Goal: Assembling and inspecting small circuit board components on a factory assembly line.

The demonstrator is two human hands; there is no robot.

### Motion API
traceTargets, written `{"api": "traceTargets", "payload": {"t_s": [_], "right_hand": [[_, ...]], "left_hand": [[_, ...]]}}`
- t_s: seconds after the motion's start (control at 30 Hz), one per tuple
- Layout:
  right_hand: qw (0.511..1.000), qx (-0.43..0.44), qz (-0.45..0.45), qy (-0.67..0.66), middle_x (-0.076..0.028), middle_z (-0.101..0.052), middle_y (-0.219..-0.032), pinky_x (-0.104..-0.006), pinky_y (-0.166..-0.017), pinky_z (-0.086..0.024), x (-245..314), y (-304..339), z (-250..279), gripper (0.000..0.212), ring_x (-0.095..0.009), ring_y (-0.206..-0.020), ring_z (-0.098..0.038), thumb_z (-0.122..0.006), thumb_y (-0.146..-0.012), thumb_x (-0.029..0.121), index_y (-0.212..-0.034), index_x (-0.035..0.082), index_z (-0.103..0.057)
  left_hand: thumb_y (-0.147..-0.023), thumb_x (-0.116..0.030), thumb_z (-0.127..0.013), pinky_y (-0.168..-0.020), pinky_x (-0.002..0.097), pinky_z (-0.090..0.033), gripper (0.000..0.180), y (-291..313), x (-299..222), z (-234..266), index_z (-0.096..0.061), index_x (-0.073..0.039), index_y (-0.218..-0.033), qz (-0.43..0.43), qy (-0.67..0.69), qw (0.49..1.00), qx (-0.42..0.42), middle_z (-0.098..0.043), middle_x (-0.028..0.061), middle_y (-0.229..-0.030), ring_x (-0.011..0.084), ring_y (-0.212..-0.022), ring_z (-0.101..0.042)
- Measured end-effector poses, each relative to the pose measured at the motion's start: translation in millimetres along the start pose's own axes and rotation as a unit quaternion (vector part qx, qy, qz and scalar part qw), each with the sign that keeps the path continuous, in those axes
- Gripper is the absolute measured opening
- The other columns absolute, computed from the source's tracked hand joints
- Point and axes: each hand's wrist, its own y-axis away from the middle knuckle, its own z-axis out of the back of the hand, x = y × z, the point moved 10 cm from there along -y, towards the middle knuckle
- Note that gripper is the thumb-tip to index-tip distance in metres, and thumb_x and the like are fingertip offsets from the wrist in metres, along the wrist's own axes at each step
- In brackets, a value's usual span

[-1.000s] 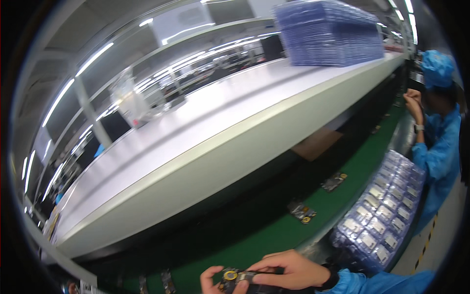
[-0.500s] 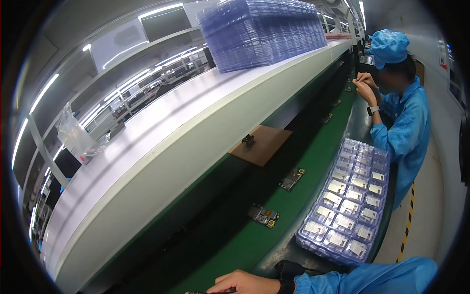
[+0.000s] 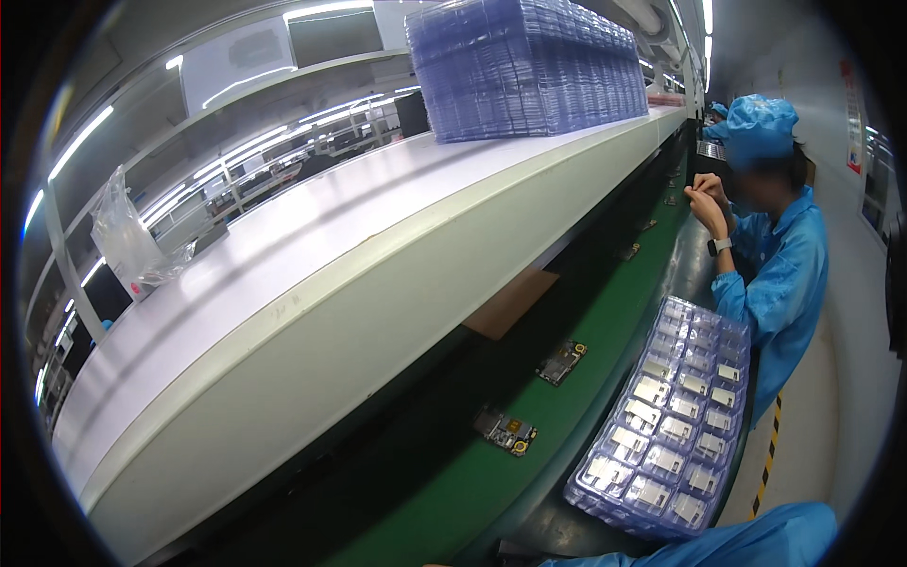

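Observation:
Only my right forearm shows, in a blue sleeve [image 3: 756, 539] with a dark band [image 3: 518, 552] at the wrist, along the lower edge. My right hand lies below the picture's edge, and my left hand is out of view too. Nearest to the sleeve is a stack of clear plastic trays [image 3: 652, 444], its pockets holding small pale flat pieces. On the green belt to the left of the trays lie two small circuit boards, a nearer one [image 3: 506, 431] and a farther one [image 3: 561, 363], each with a yellow ring at one corner.
A white shelf [image 3: 312, 222] runs above the belt [image 3: 453, 496], carrying a tall stack of clear trays [image 3: 529, 76] and a plastic bag [image 3: 132, 236]. A brown board [image 3: 510, 304] sits beneath it. At right, a co-worker in blue [image 3: 779, 255] holds something small. More boards lie farther along.
The view has tilted upward, so the trays and sleeve sit lower. My right hand, earlier holding a dark object at the lower edge, has left the picture. The shelf now covers the brown board's black item.

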Motion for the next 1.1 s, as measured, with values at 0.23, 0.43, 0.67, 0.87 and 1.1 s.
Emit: {"api": "traceTargets", "payload": {"t_s": [0.23,0.43,0.67,0.87,1.1], "right_hand": [[0.995,0.080,-0.034,0.039,0.006,-0.047,-0.055,-0.0239,-0.046,-0.026,1,3,-17,0.027,-0.003,-0.048,-0.037,-0.070,-0.093,0.024,-0.074,0.005,-0.063],[0.990,0.140,-0.007,0.034,0.001,-0.067,-0.089,-0.0182,-0.068,-0.047,-13,-1,15,0.019,-0.002,-0.076,-0.059,-0.066,-0.096,0.012,-0.109,-0.002,-0.066],[0.991,0.119,0.020,-0.056,0.003,-0.059,-0.080,-0.0180,-0.055,-0.036,-3,0,23,0.016,-0.002,-0.061,-0.048,-0.067,-0.093,0.011,-0.105,-0.001,-0.065],[0.989,0.127,0.041,-0.071,-0.001,-0.058,-0.082,-0.0202,-0.057,-0.039,-2,0,19,0.015,-0.005,-0.061,-0.049,-0.067,-0.092,0.009,-0.102,-0.002,-0.065],[0.989,0.123,0.055,-0.058,-0.002,-0.059,-0.079,-0.0211,-0.060,-0.042,3,2,16,0.014,-0.006,-0.060,-0.050,-0.067,-0.093,0.010,-0.100,-0.002,-0.066]], "left_hand": [[-0.089,0.003,-0.061,-0.086,0.0320,-0.052,0.057,0,1,-8,-0.043,-0.005,-0.143,0.022,-0.054,0.997,0.043,-0.064,0.0137,-0.112,0.0202,-0.097,-0.062],[-0.091,0.006,-0.064,-0.085,0.0267,-0.051,0.036,16,-33,-34,-0.055,0.005,-0.126,-0.052,0.065,0.996,0.045,-0.068,0.0107,-0.107,0.0149,-0.095,-0.064],[-0.089,0.005,-0.068,-0.084,0.0253,-0.052,0.033,27,-47,-35,-0.058,0.007,-0.121,-0.103,0.015,0.994,0.035,-0.070,0.0123,-0.105,0.0144,-0.093,-0.066],[-0.089,0.004,-0.069,-0.081,0.0254,-0.053,0.029,35,-64,-31,-0.061,0.007,-0.117,-0.151,-0.003,0.988,0.038,-0.071,0.0123,-0.102,0.0144,-0.090,-0.067],[-0.089,0.005,-0.069,-0.083,0.0258,-0.053,0.031,35,-65,-26,-0.061,0.007,-0.118,-0.150,-0.002,0.988,0.030,-0.071,0.0131,-0.105,0.0147,-0.091,-0.067]]}}
